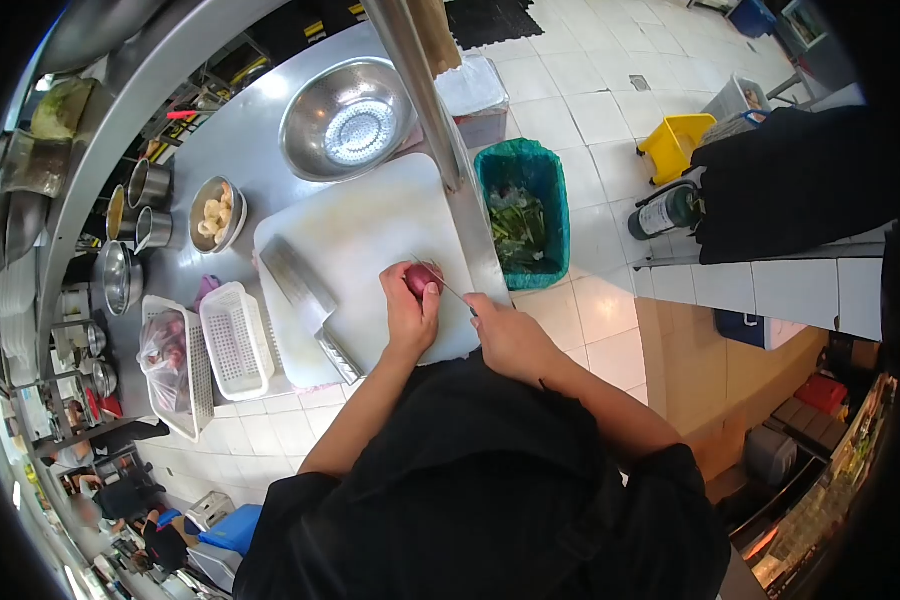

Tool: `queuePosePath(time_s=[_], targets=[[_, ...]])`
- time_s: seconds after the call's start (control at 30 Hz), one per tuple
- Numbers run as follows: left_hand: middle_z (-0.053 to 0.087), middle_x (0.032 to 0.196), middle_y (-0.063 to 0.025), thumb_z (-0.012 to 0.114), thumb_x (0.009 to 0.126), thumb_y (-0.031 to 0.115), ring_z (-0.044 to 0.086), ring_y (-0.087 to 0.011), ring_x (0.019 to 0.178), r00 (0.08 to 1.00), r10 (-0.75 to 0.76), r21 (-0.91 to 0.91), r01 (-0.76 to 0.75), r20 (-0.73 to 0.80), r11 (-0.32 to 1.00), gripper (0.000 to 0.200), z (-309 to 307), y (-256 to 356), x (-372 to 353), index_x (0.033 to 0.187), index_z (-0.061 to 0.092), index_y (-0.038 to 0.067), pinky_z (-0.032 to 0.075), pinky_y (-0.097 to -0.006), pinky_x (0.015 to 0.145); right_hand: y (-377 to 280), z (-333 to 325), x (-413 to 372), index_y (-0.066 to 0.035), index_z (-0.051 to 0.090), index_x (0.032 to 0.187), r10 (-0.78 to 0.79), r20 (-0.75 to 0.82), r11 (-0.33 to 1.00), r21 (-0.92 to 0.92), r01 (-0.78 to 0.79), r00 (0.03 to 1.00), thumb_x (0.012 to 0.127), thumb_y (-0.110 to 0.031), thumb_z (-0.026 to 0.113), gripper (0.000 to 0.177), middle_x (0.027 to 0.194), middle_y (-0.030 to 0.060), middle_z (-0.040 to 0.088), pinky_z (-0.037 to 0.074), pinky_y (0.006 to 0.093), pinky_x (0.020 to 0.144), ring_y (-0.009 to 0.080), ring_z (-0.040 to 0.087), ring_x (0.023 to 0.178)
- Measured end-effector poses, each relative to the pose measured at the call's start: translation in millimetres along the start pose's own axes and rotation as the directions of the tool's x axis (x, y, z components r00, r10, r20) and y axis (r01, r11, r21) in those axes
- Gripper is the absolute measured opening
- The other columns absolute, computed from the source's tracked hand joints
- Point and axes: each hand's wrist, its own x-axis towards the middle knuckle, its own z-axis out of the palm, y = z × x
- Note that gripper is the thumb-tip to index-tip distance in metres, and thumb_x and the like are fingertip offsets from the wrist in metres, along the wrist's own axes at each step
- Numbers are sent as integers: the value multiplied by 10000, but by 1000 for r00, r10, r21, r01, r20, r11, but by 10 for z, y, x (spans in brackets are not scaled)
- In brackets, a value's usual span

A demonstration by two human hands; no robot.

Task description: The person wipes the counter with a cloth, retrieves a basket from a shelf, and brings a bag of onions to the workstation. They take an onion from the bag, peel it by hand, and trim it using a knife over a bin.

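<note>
In my left hand (411,318) is a red onion (423,279), its fingers wrapped around it above the right side of a white cutting board (370,225). My right hand (510,340) grips a small knife (457,295) by its dark handle, and the thin blade reaches up to the onion. A cleaver (300,285) with a metal handle lies on the left part of the board, apart from both hands.
Behind the board stands a steel colander (355,120). To the left are a bowl of pale pieces (217,215), an empty white basket (238,345) and another basket (205,400) with bagged onions. A lined green bin (555,210) holding leafy scraps is on the right.
</note>
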Motion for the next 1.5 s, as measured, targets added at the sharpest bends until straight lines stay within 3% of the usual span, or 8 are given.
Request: queuePosePath(time_s=[0.3,0.5,0.57,0.67,0.73,1.1,1.27,1.5], targets=[[388,1115,-238,509,876,227,446,-374,1000,998,3,7,-2,-66,1000,423,71,-49,-13,1167,359,-40,392,-438,883,-54,47,-122,-21,431,1140,81,-45,994,-76,-84,996,839,-85,454,309,853,246,609,481,509,682,418,609,758],[387,1118,-241,506,885,256,455,-375,991,996,-35,-18,33,-88,999,434,101,-81,-7,1170,358,-36,390,-447,888,-136,25,-127,-15,447,1195,170,63,977,-139,-160,983,882,-114,451,328,912,241,619,481,499,671,423,603,778],[386,1121,-241,505,886,261,454,-374,992,995,-59,-51,55,-82,997,437,119,-104,-29,1171,356,-36,389,-448,889,-95,79,-126,-13,446,1103,56,-58,976,-205,-67,997,835,-95,463,281,776,213,611,500,484,590,396,615,657],[386,1124,-240,505,889,273,451,-371,999,994,-38,-34,35,-100,999,446,123,-95,-22,1174,354,-35,386,-445,890,-127,46,-102,-8,440,1127,92,-66,973,-205,-104,994,821,-97,482,322,815,222,609,500,489,612,402,617,687],[377,1130,-205,426,927,463,457,-321,1001,994,-42,3,42,-102,999,564,115,-65,-26,1156,361,-49,378,-412,903,-110,60,-86,-6,433,1148,107,-38,970,-217,-112,994,815,-99,487,349,838,228,607,499,492,625,405,617,705],[380,1124,-236,462,909,350,447,-358,999,995,-27,1,27,-97,1000,479,114,-75,-23,1155,365,-51,380,-431,898,-114,57,-28,-12,435,1190,180,80,954,-255,-154,980,854,-103,439,348,864,240,607,487,490,663,412,605,770],[384,1130,-262,504,879,274,448,-399,1001,994,-34,-5,33,-105,999,455,111,-42,-18,1160,362,-55,392,-451,890,28,210,153,-2,423,1116,-1,-48,973,-231,-10,999,807,-85,464,322,780,226,601,497,491,605,410,610,677],[392,1121,-244,486,894,289,450,-373,1007,992,-61,16,64,-109,998,444,110,-69,13,1151,376,-56,378,-429,909,32,249,165,-5,431,1084,-18,-64,973,-232,2,998,807,-80,464,290,757,226,596,498,477,589,388,615,677]])
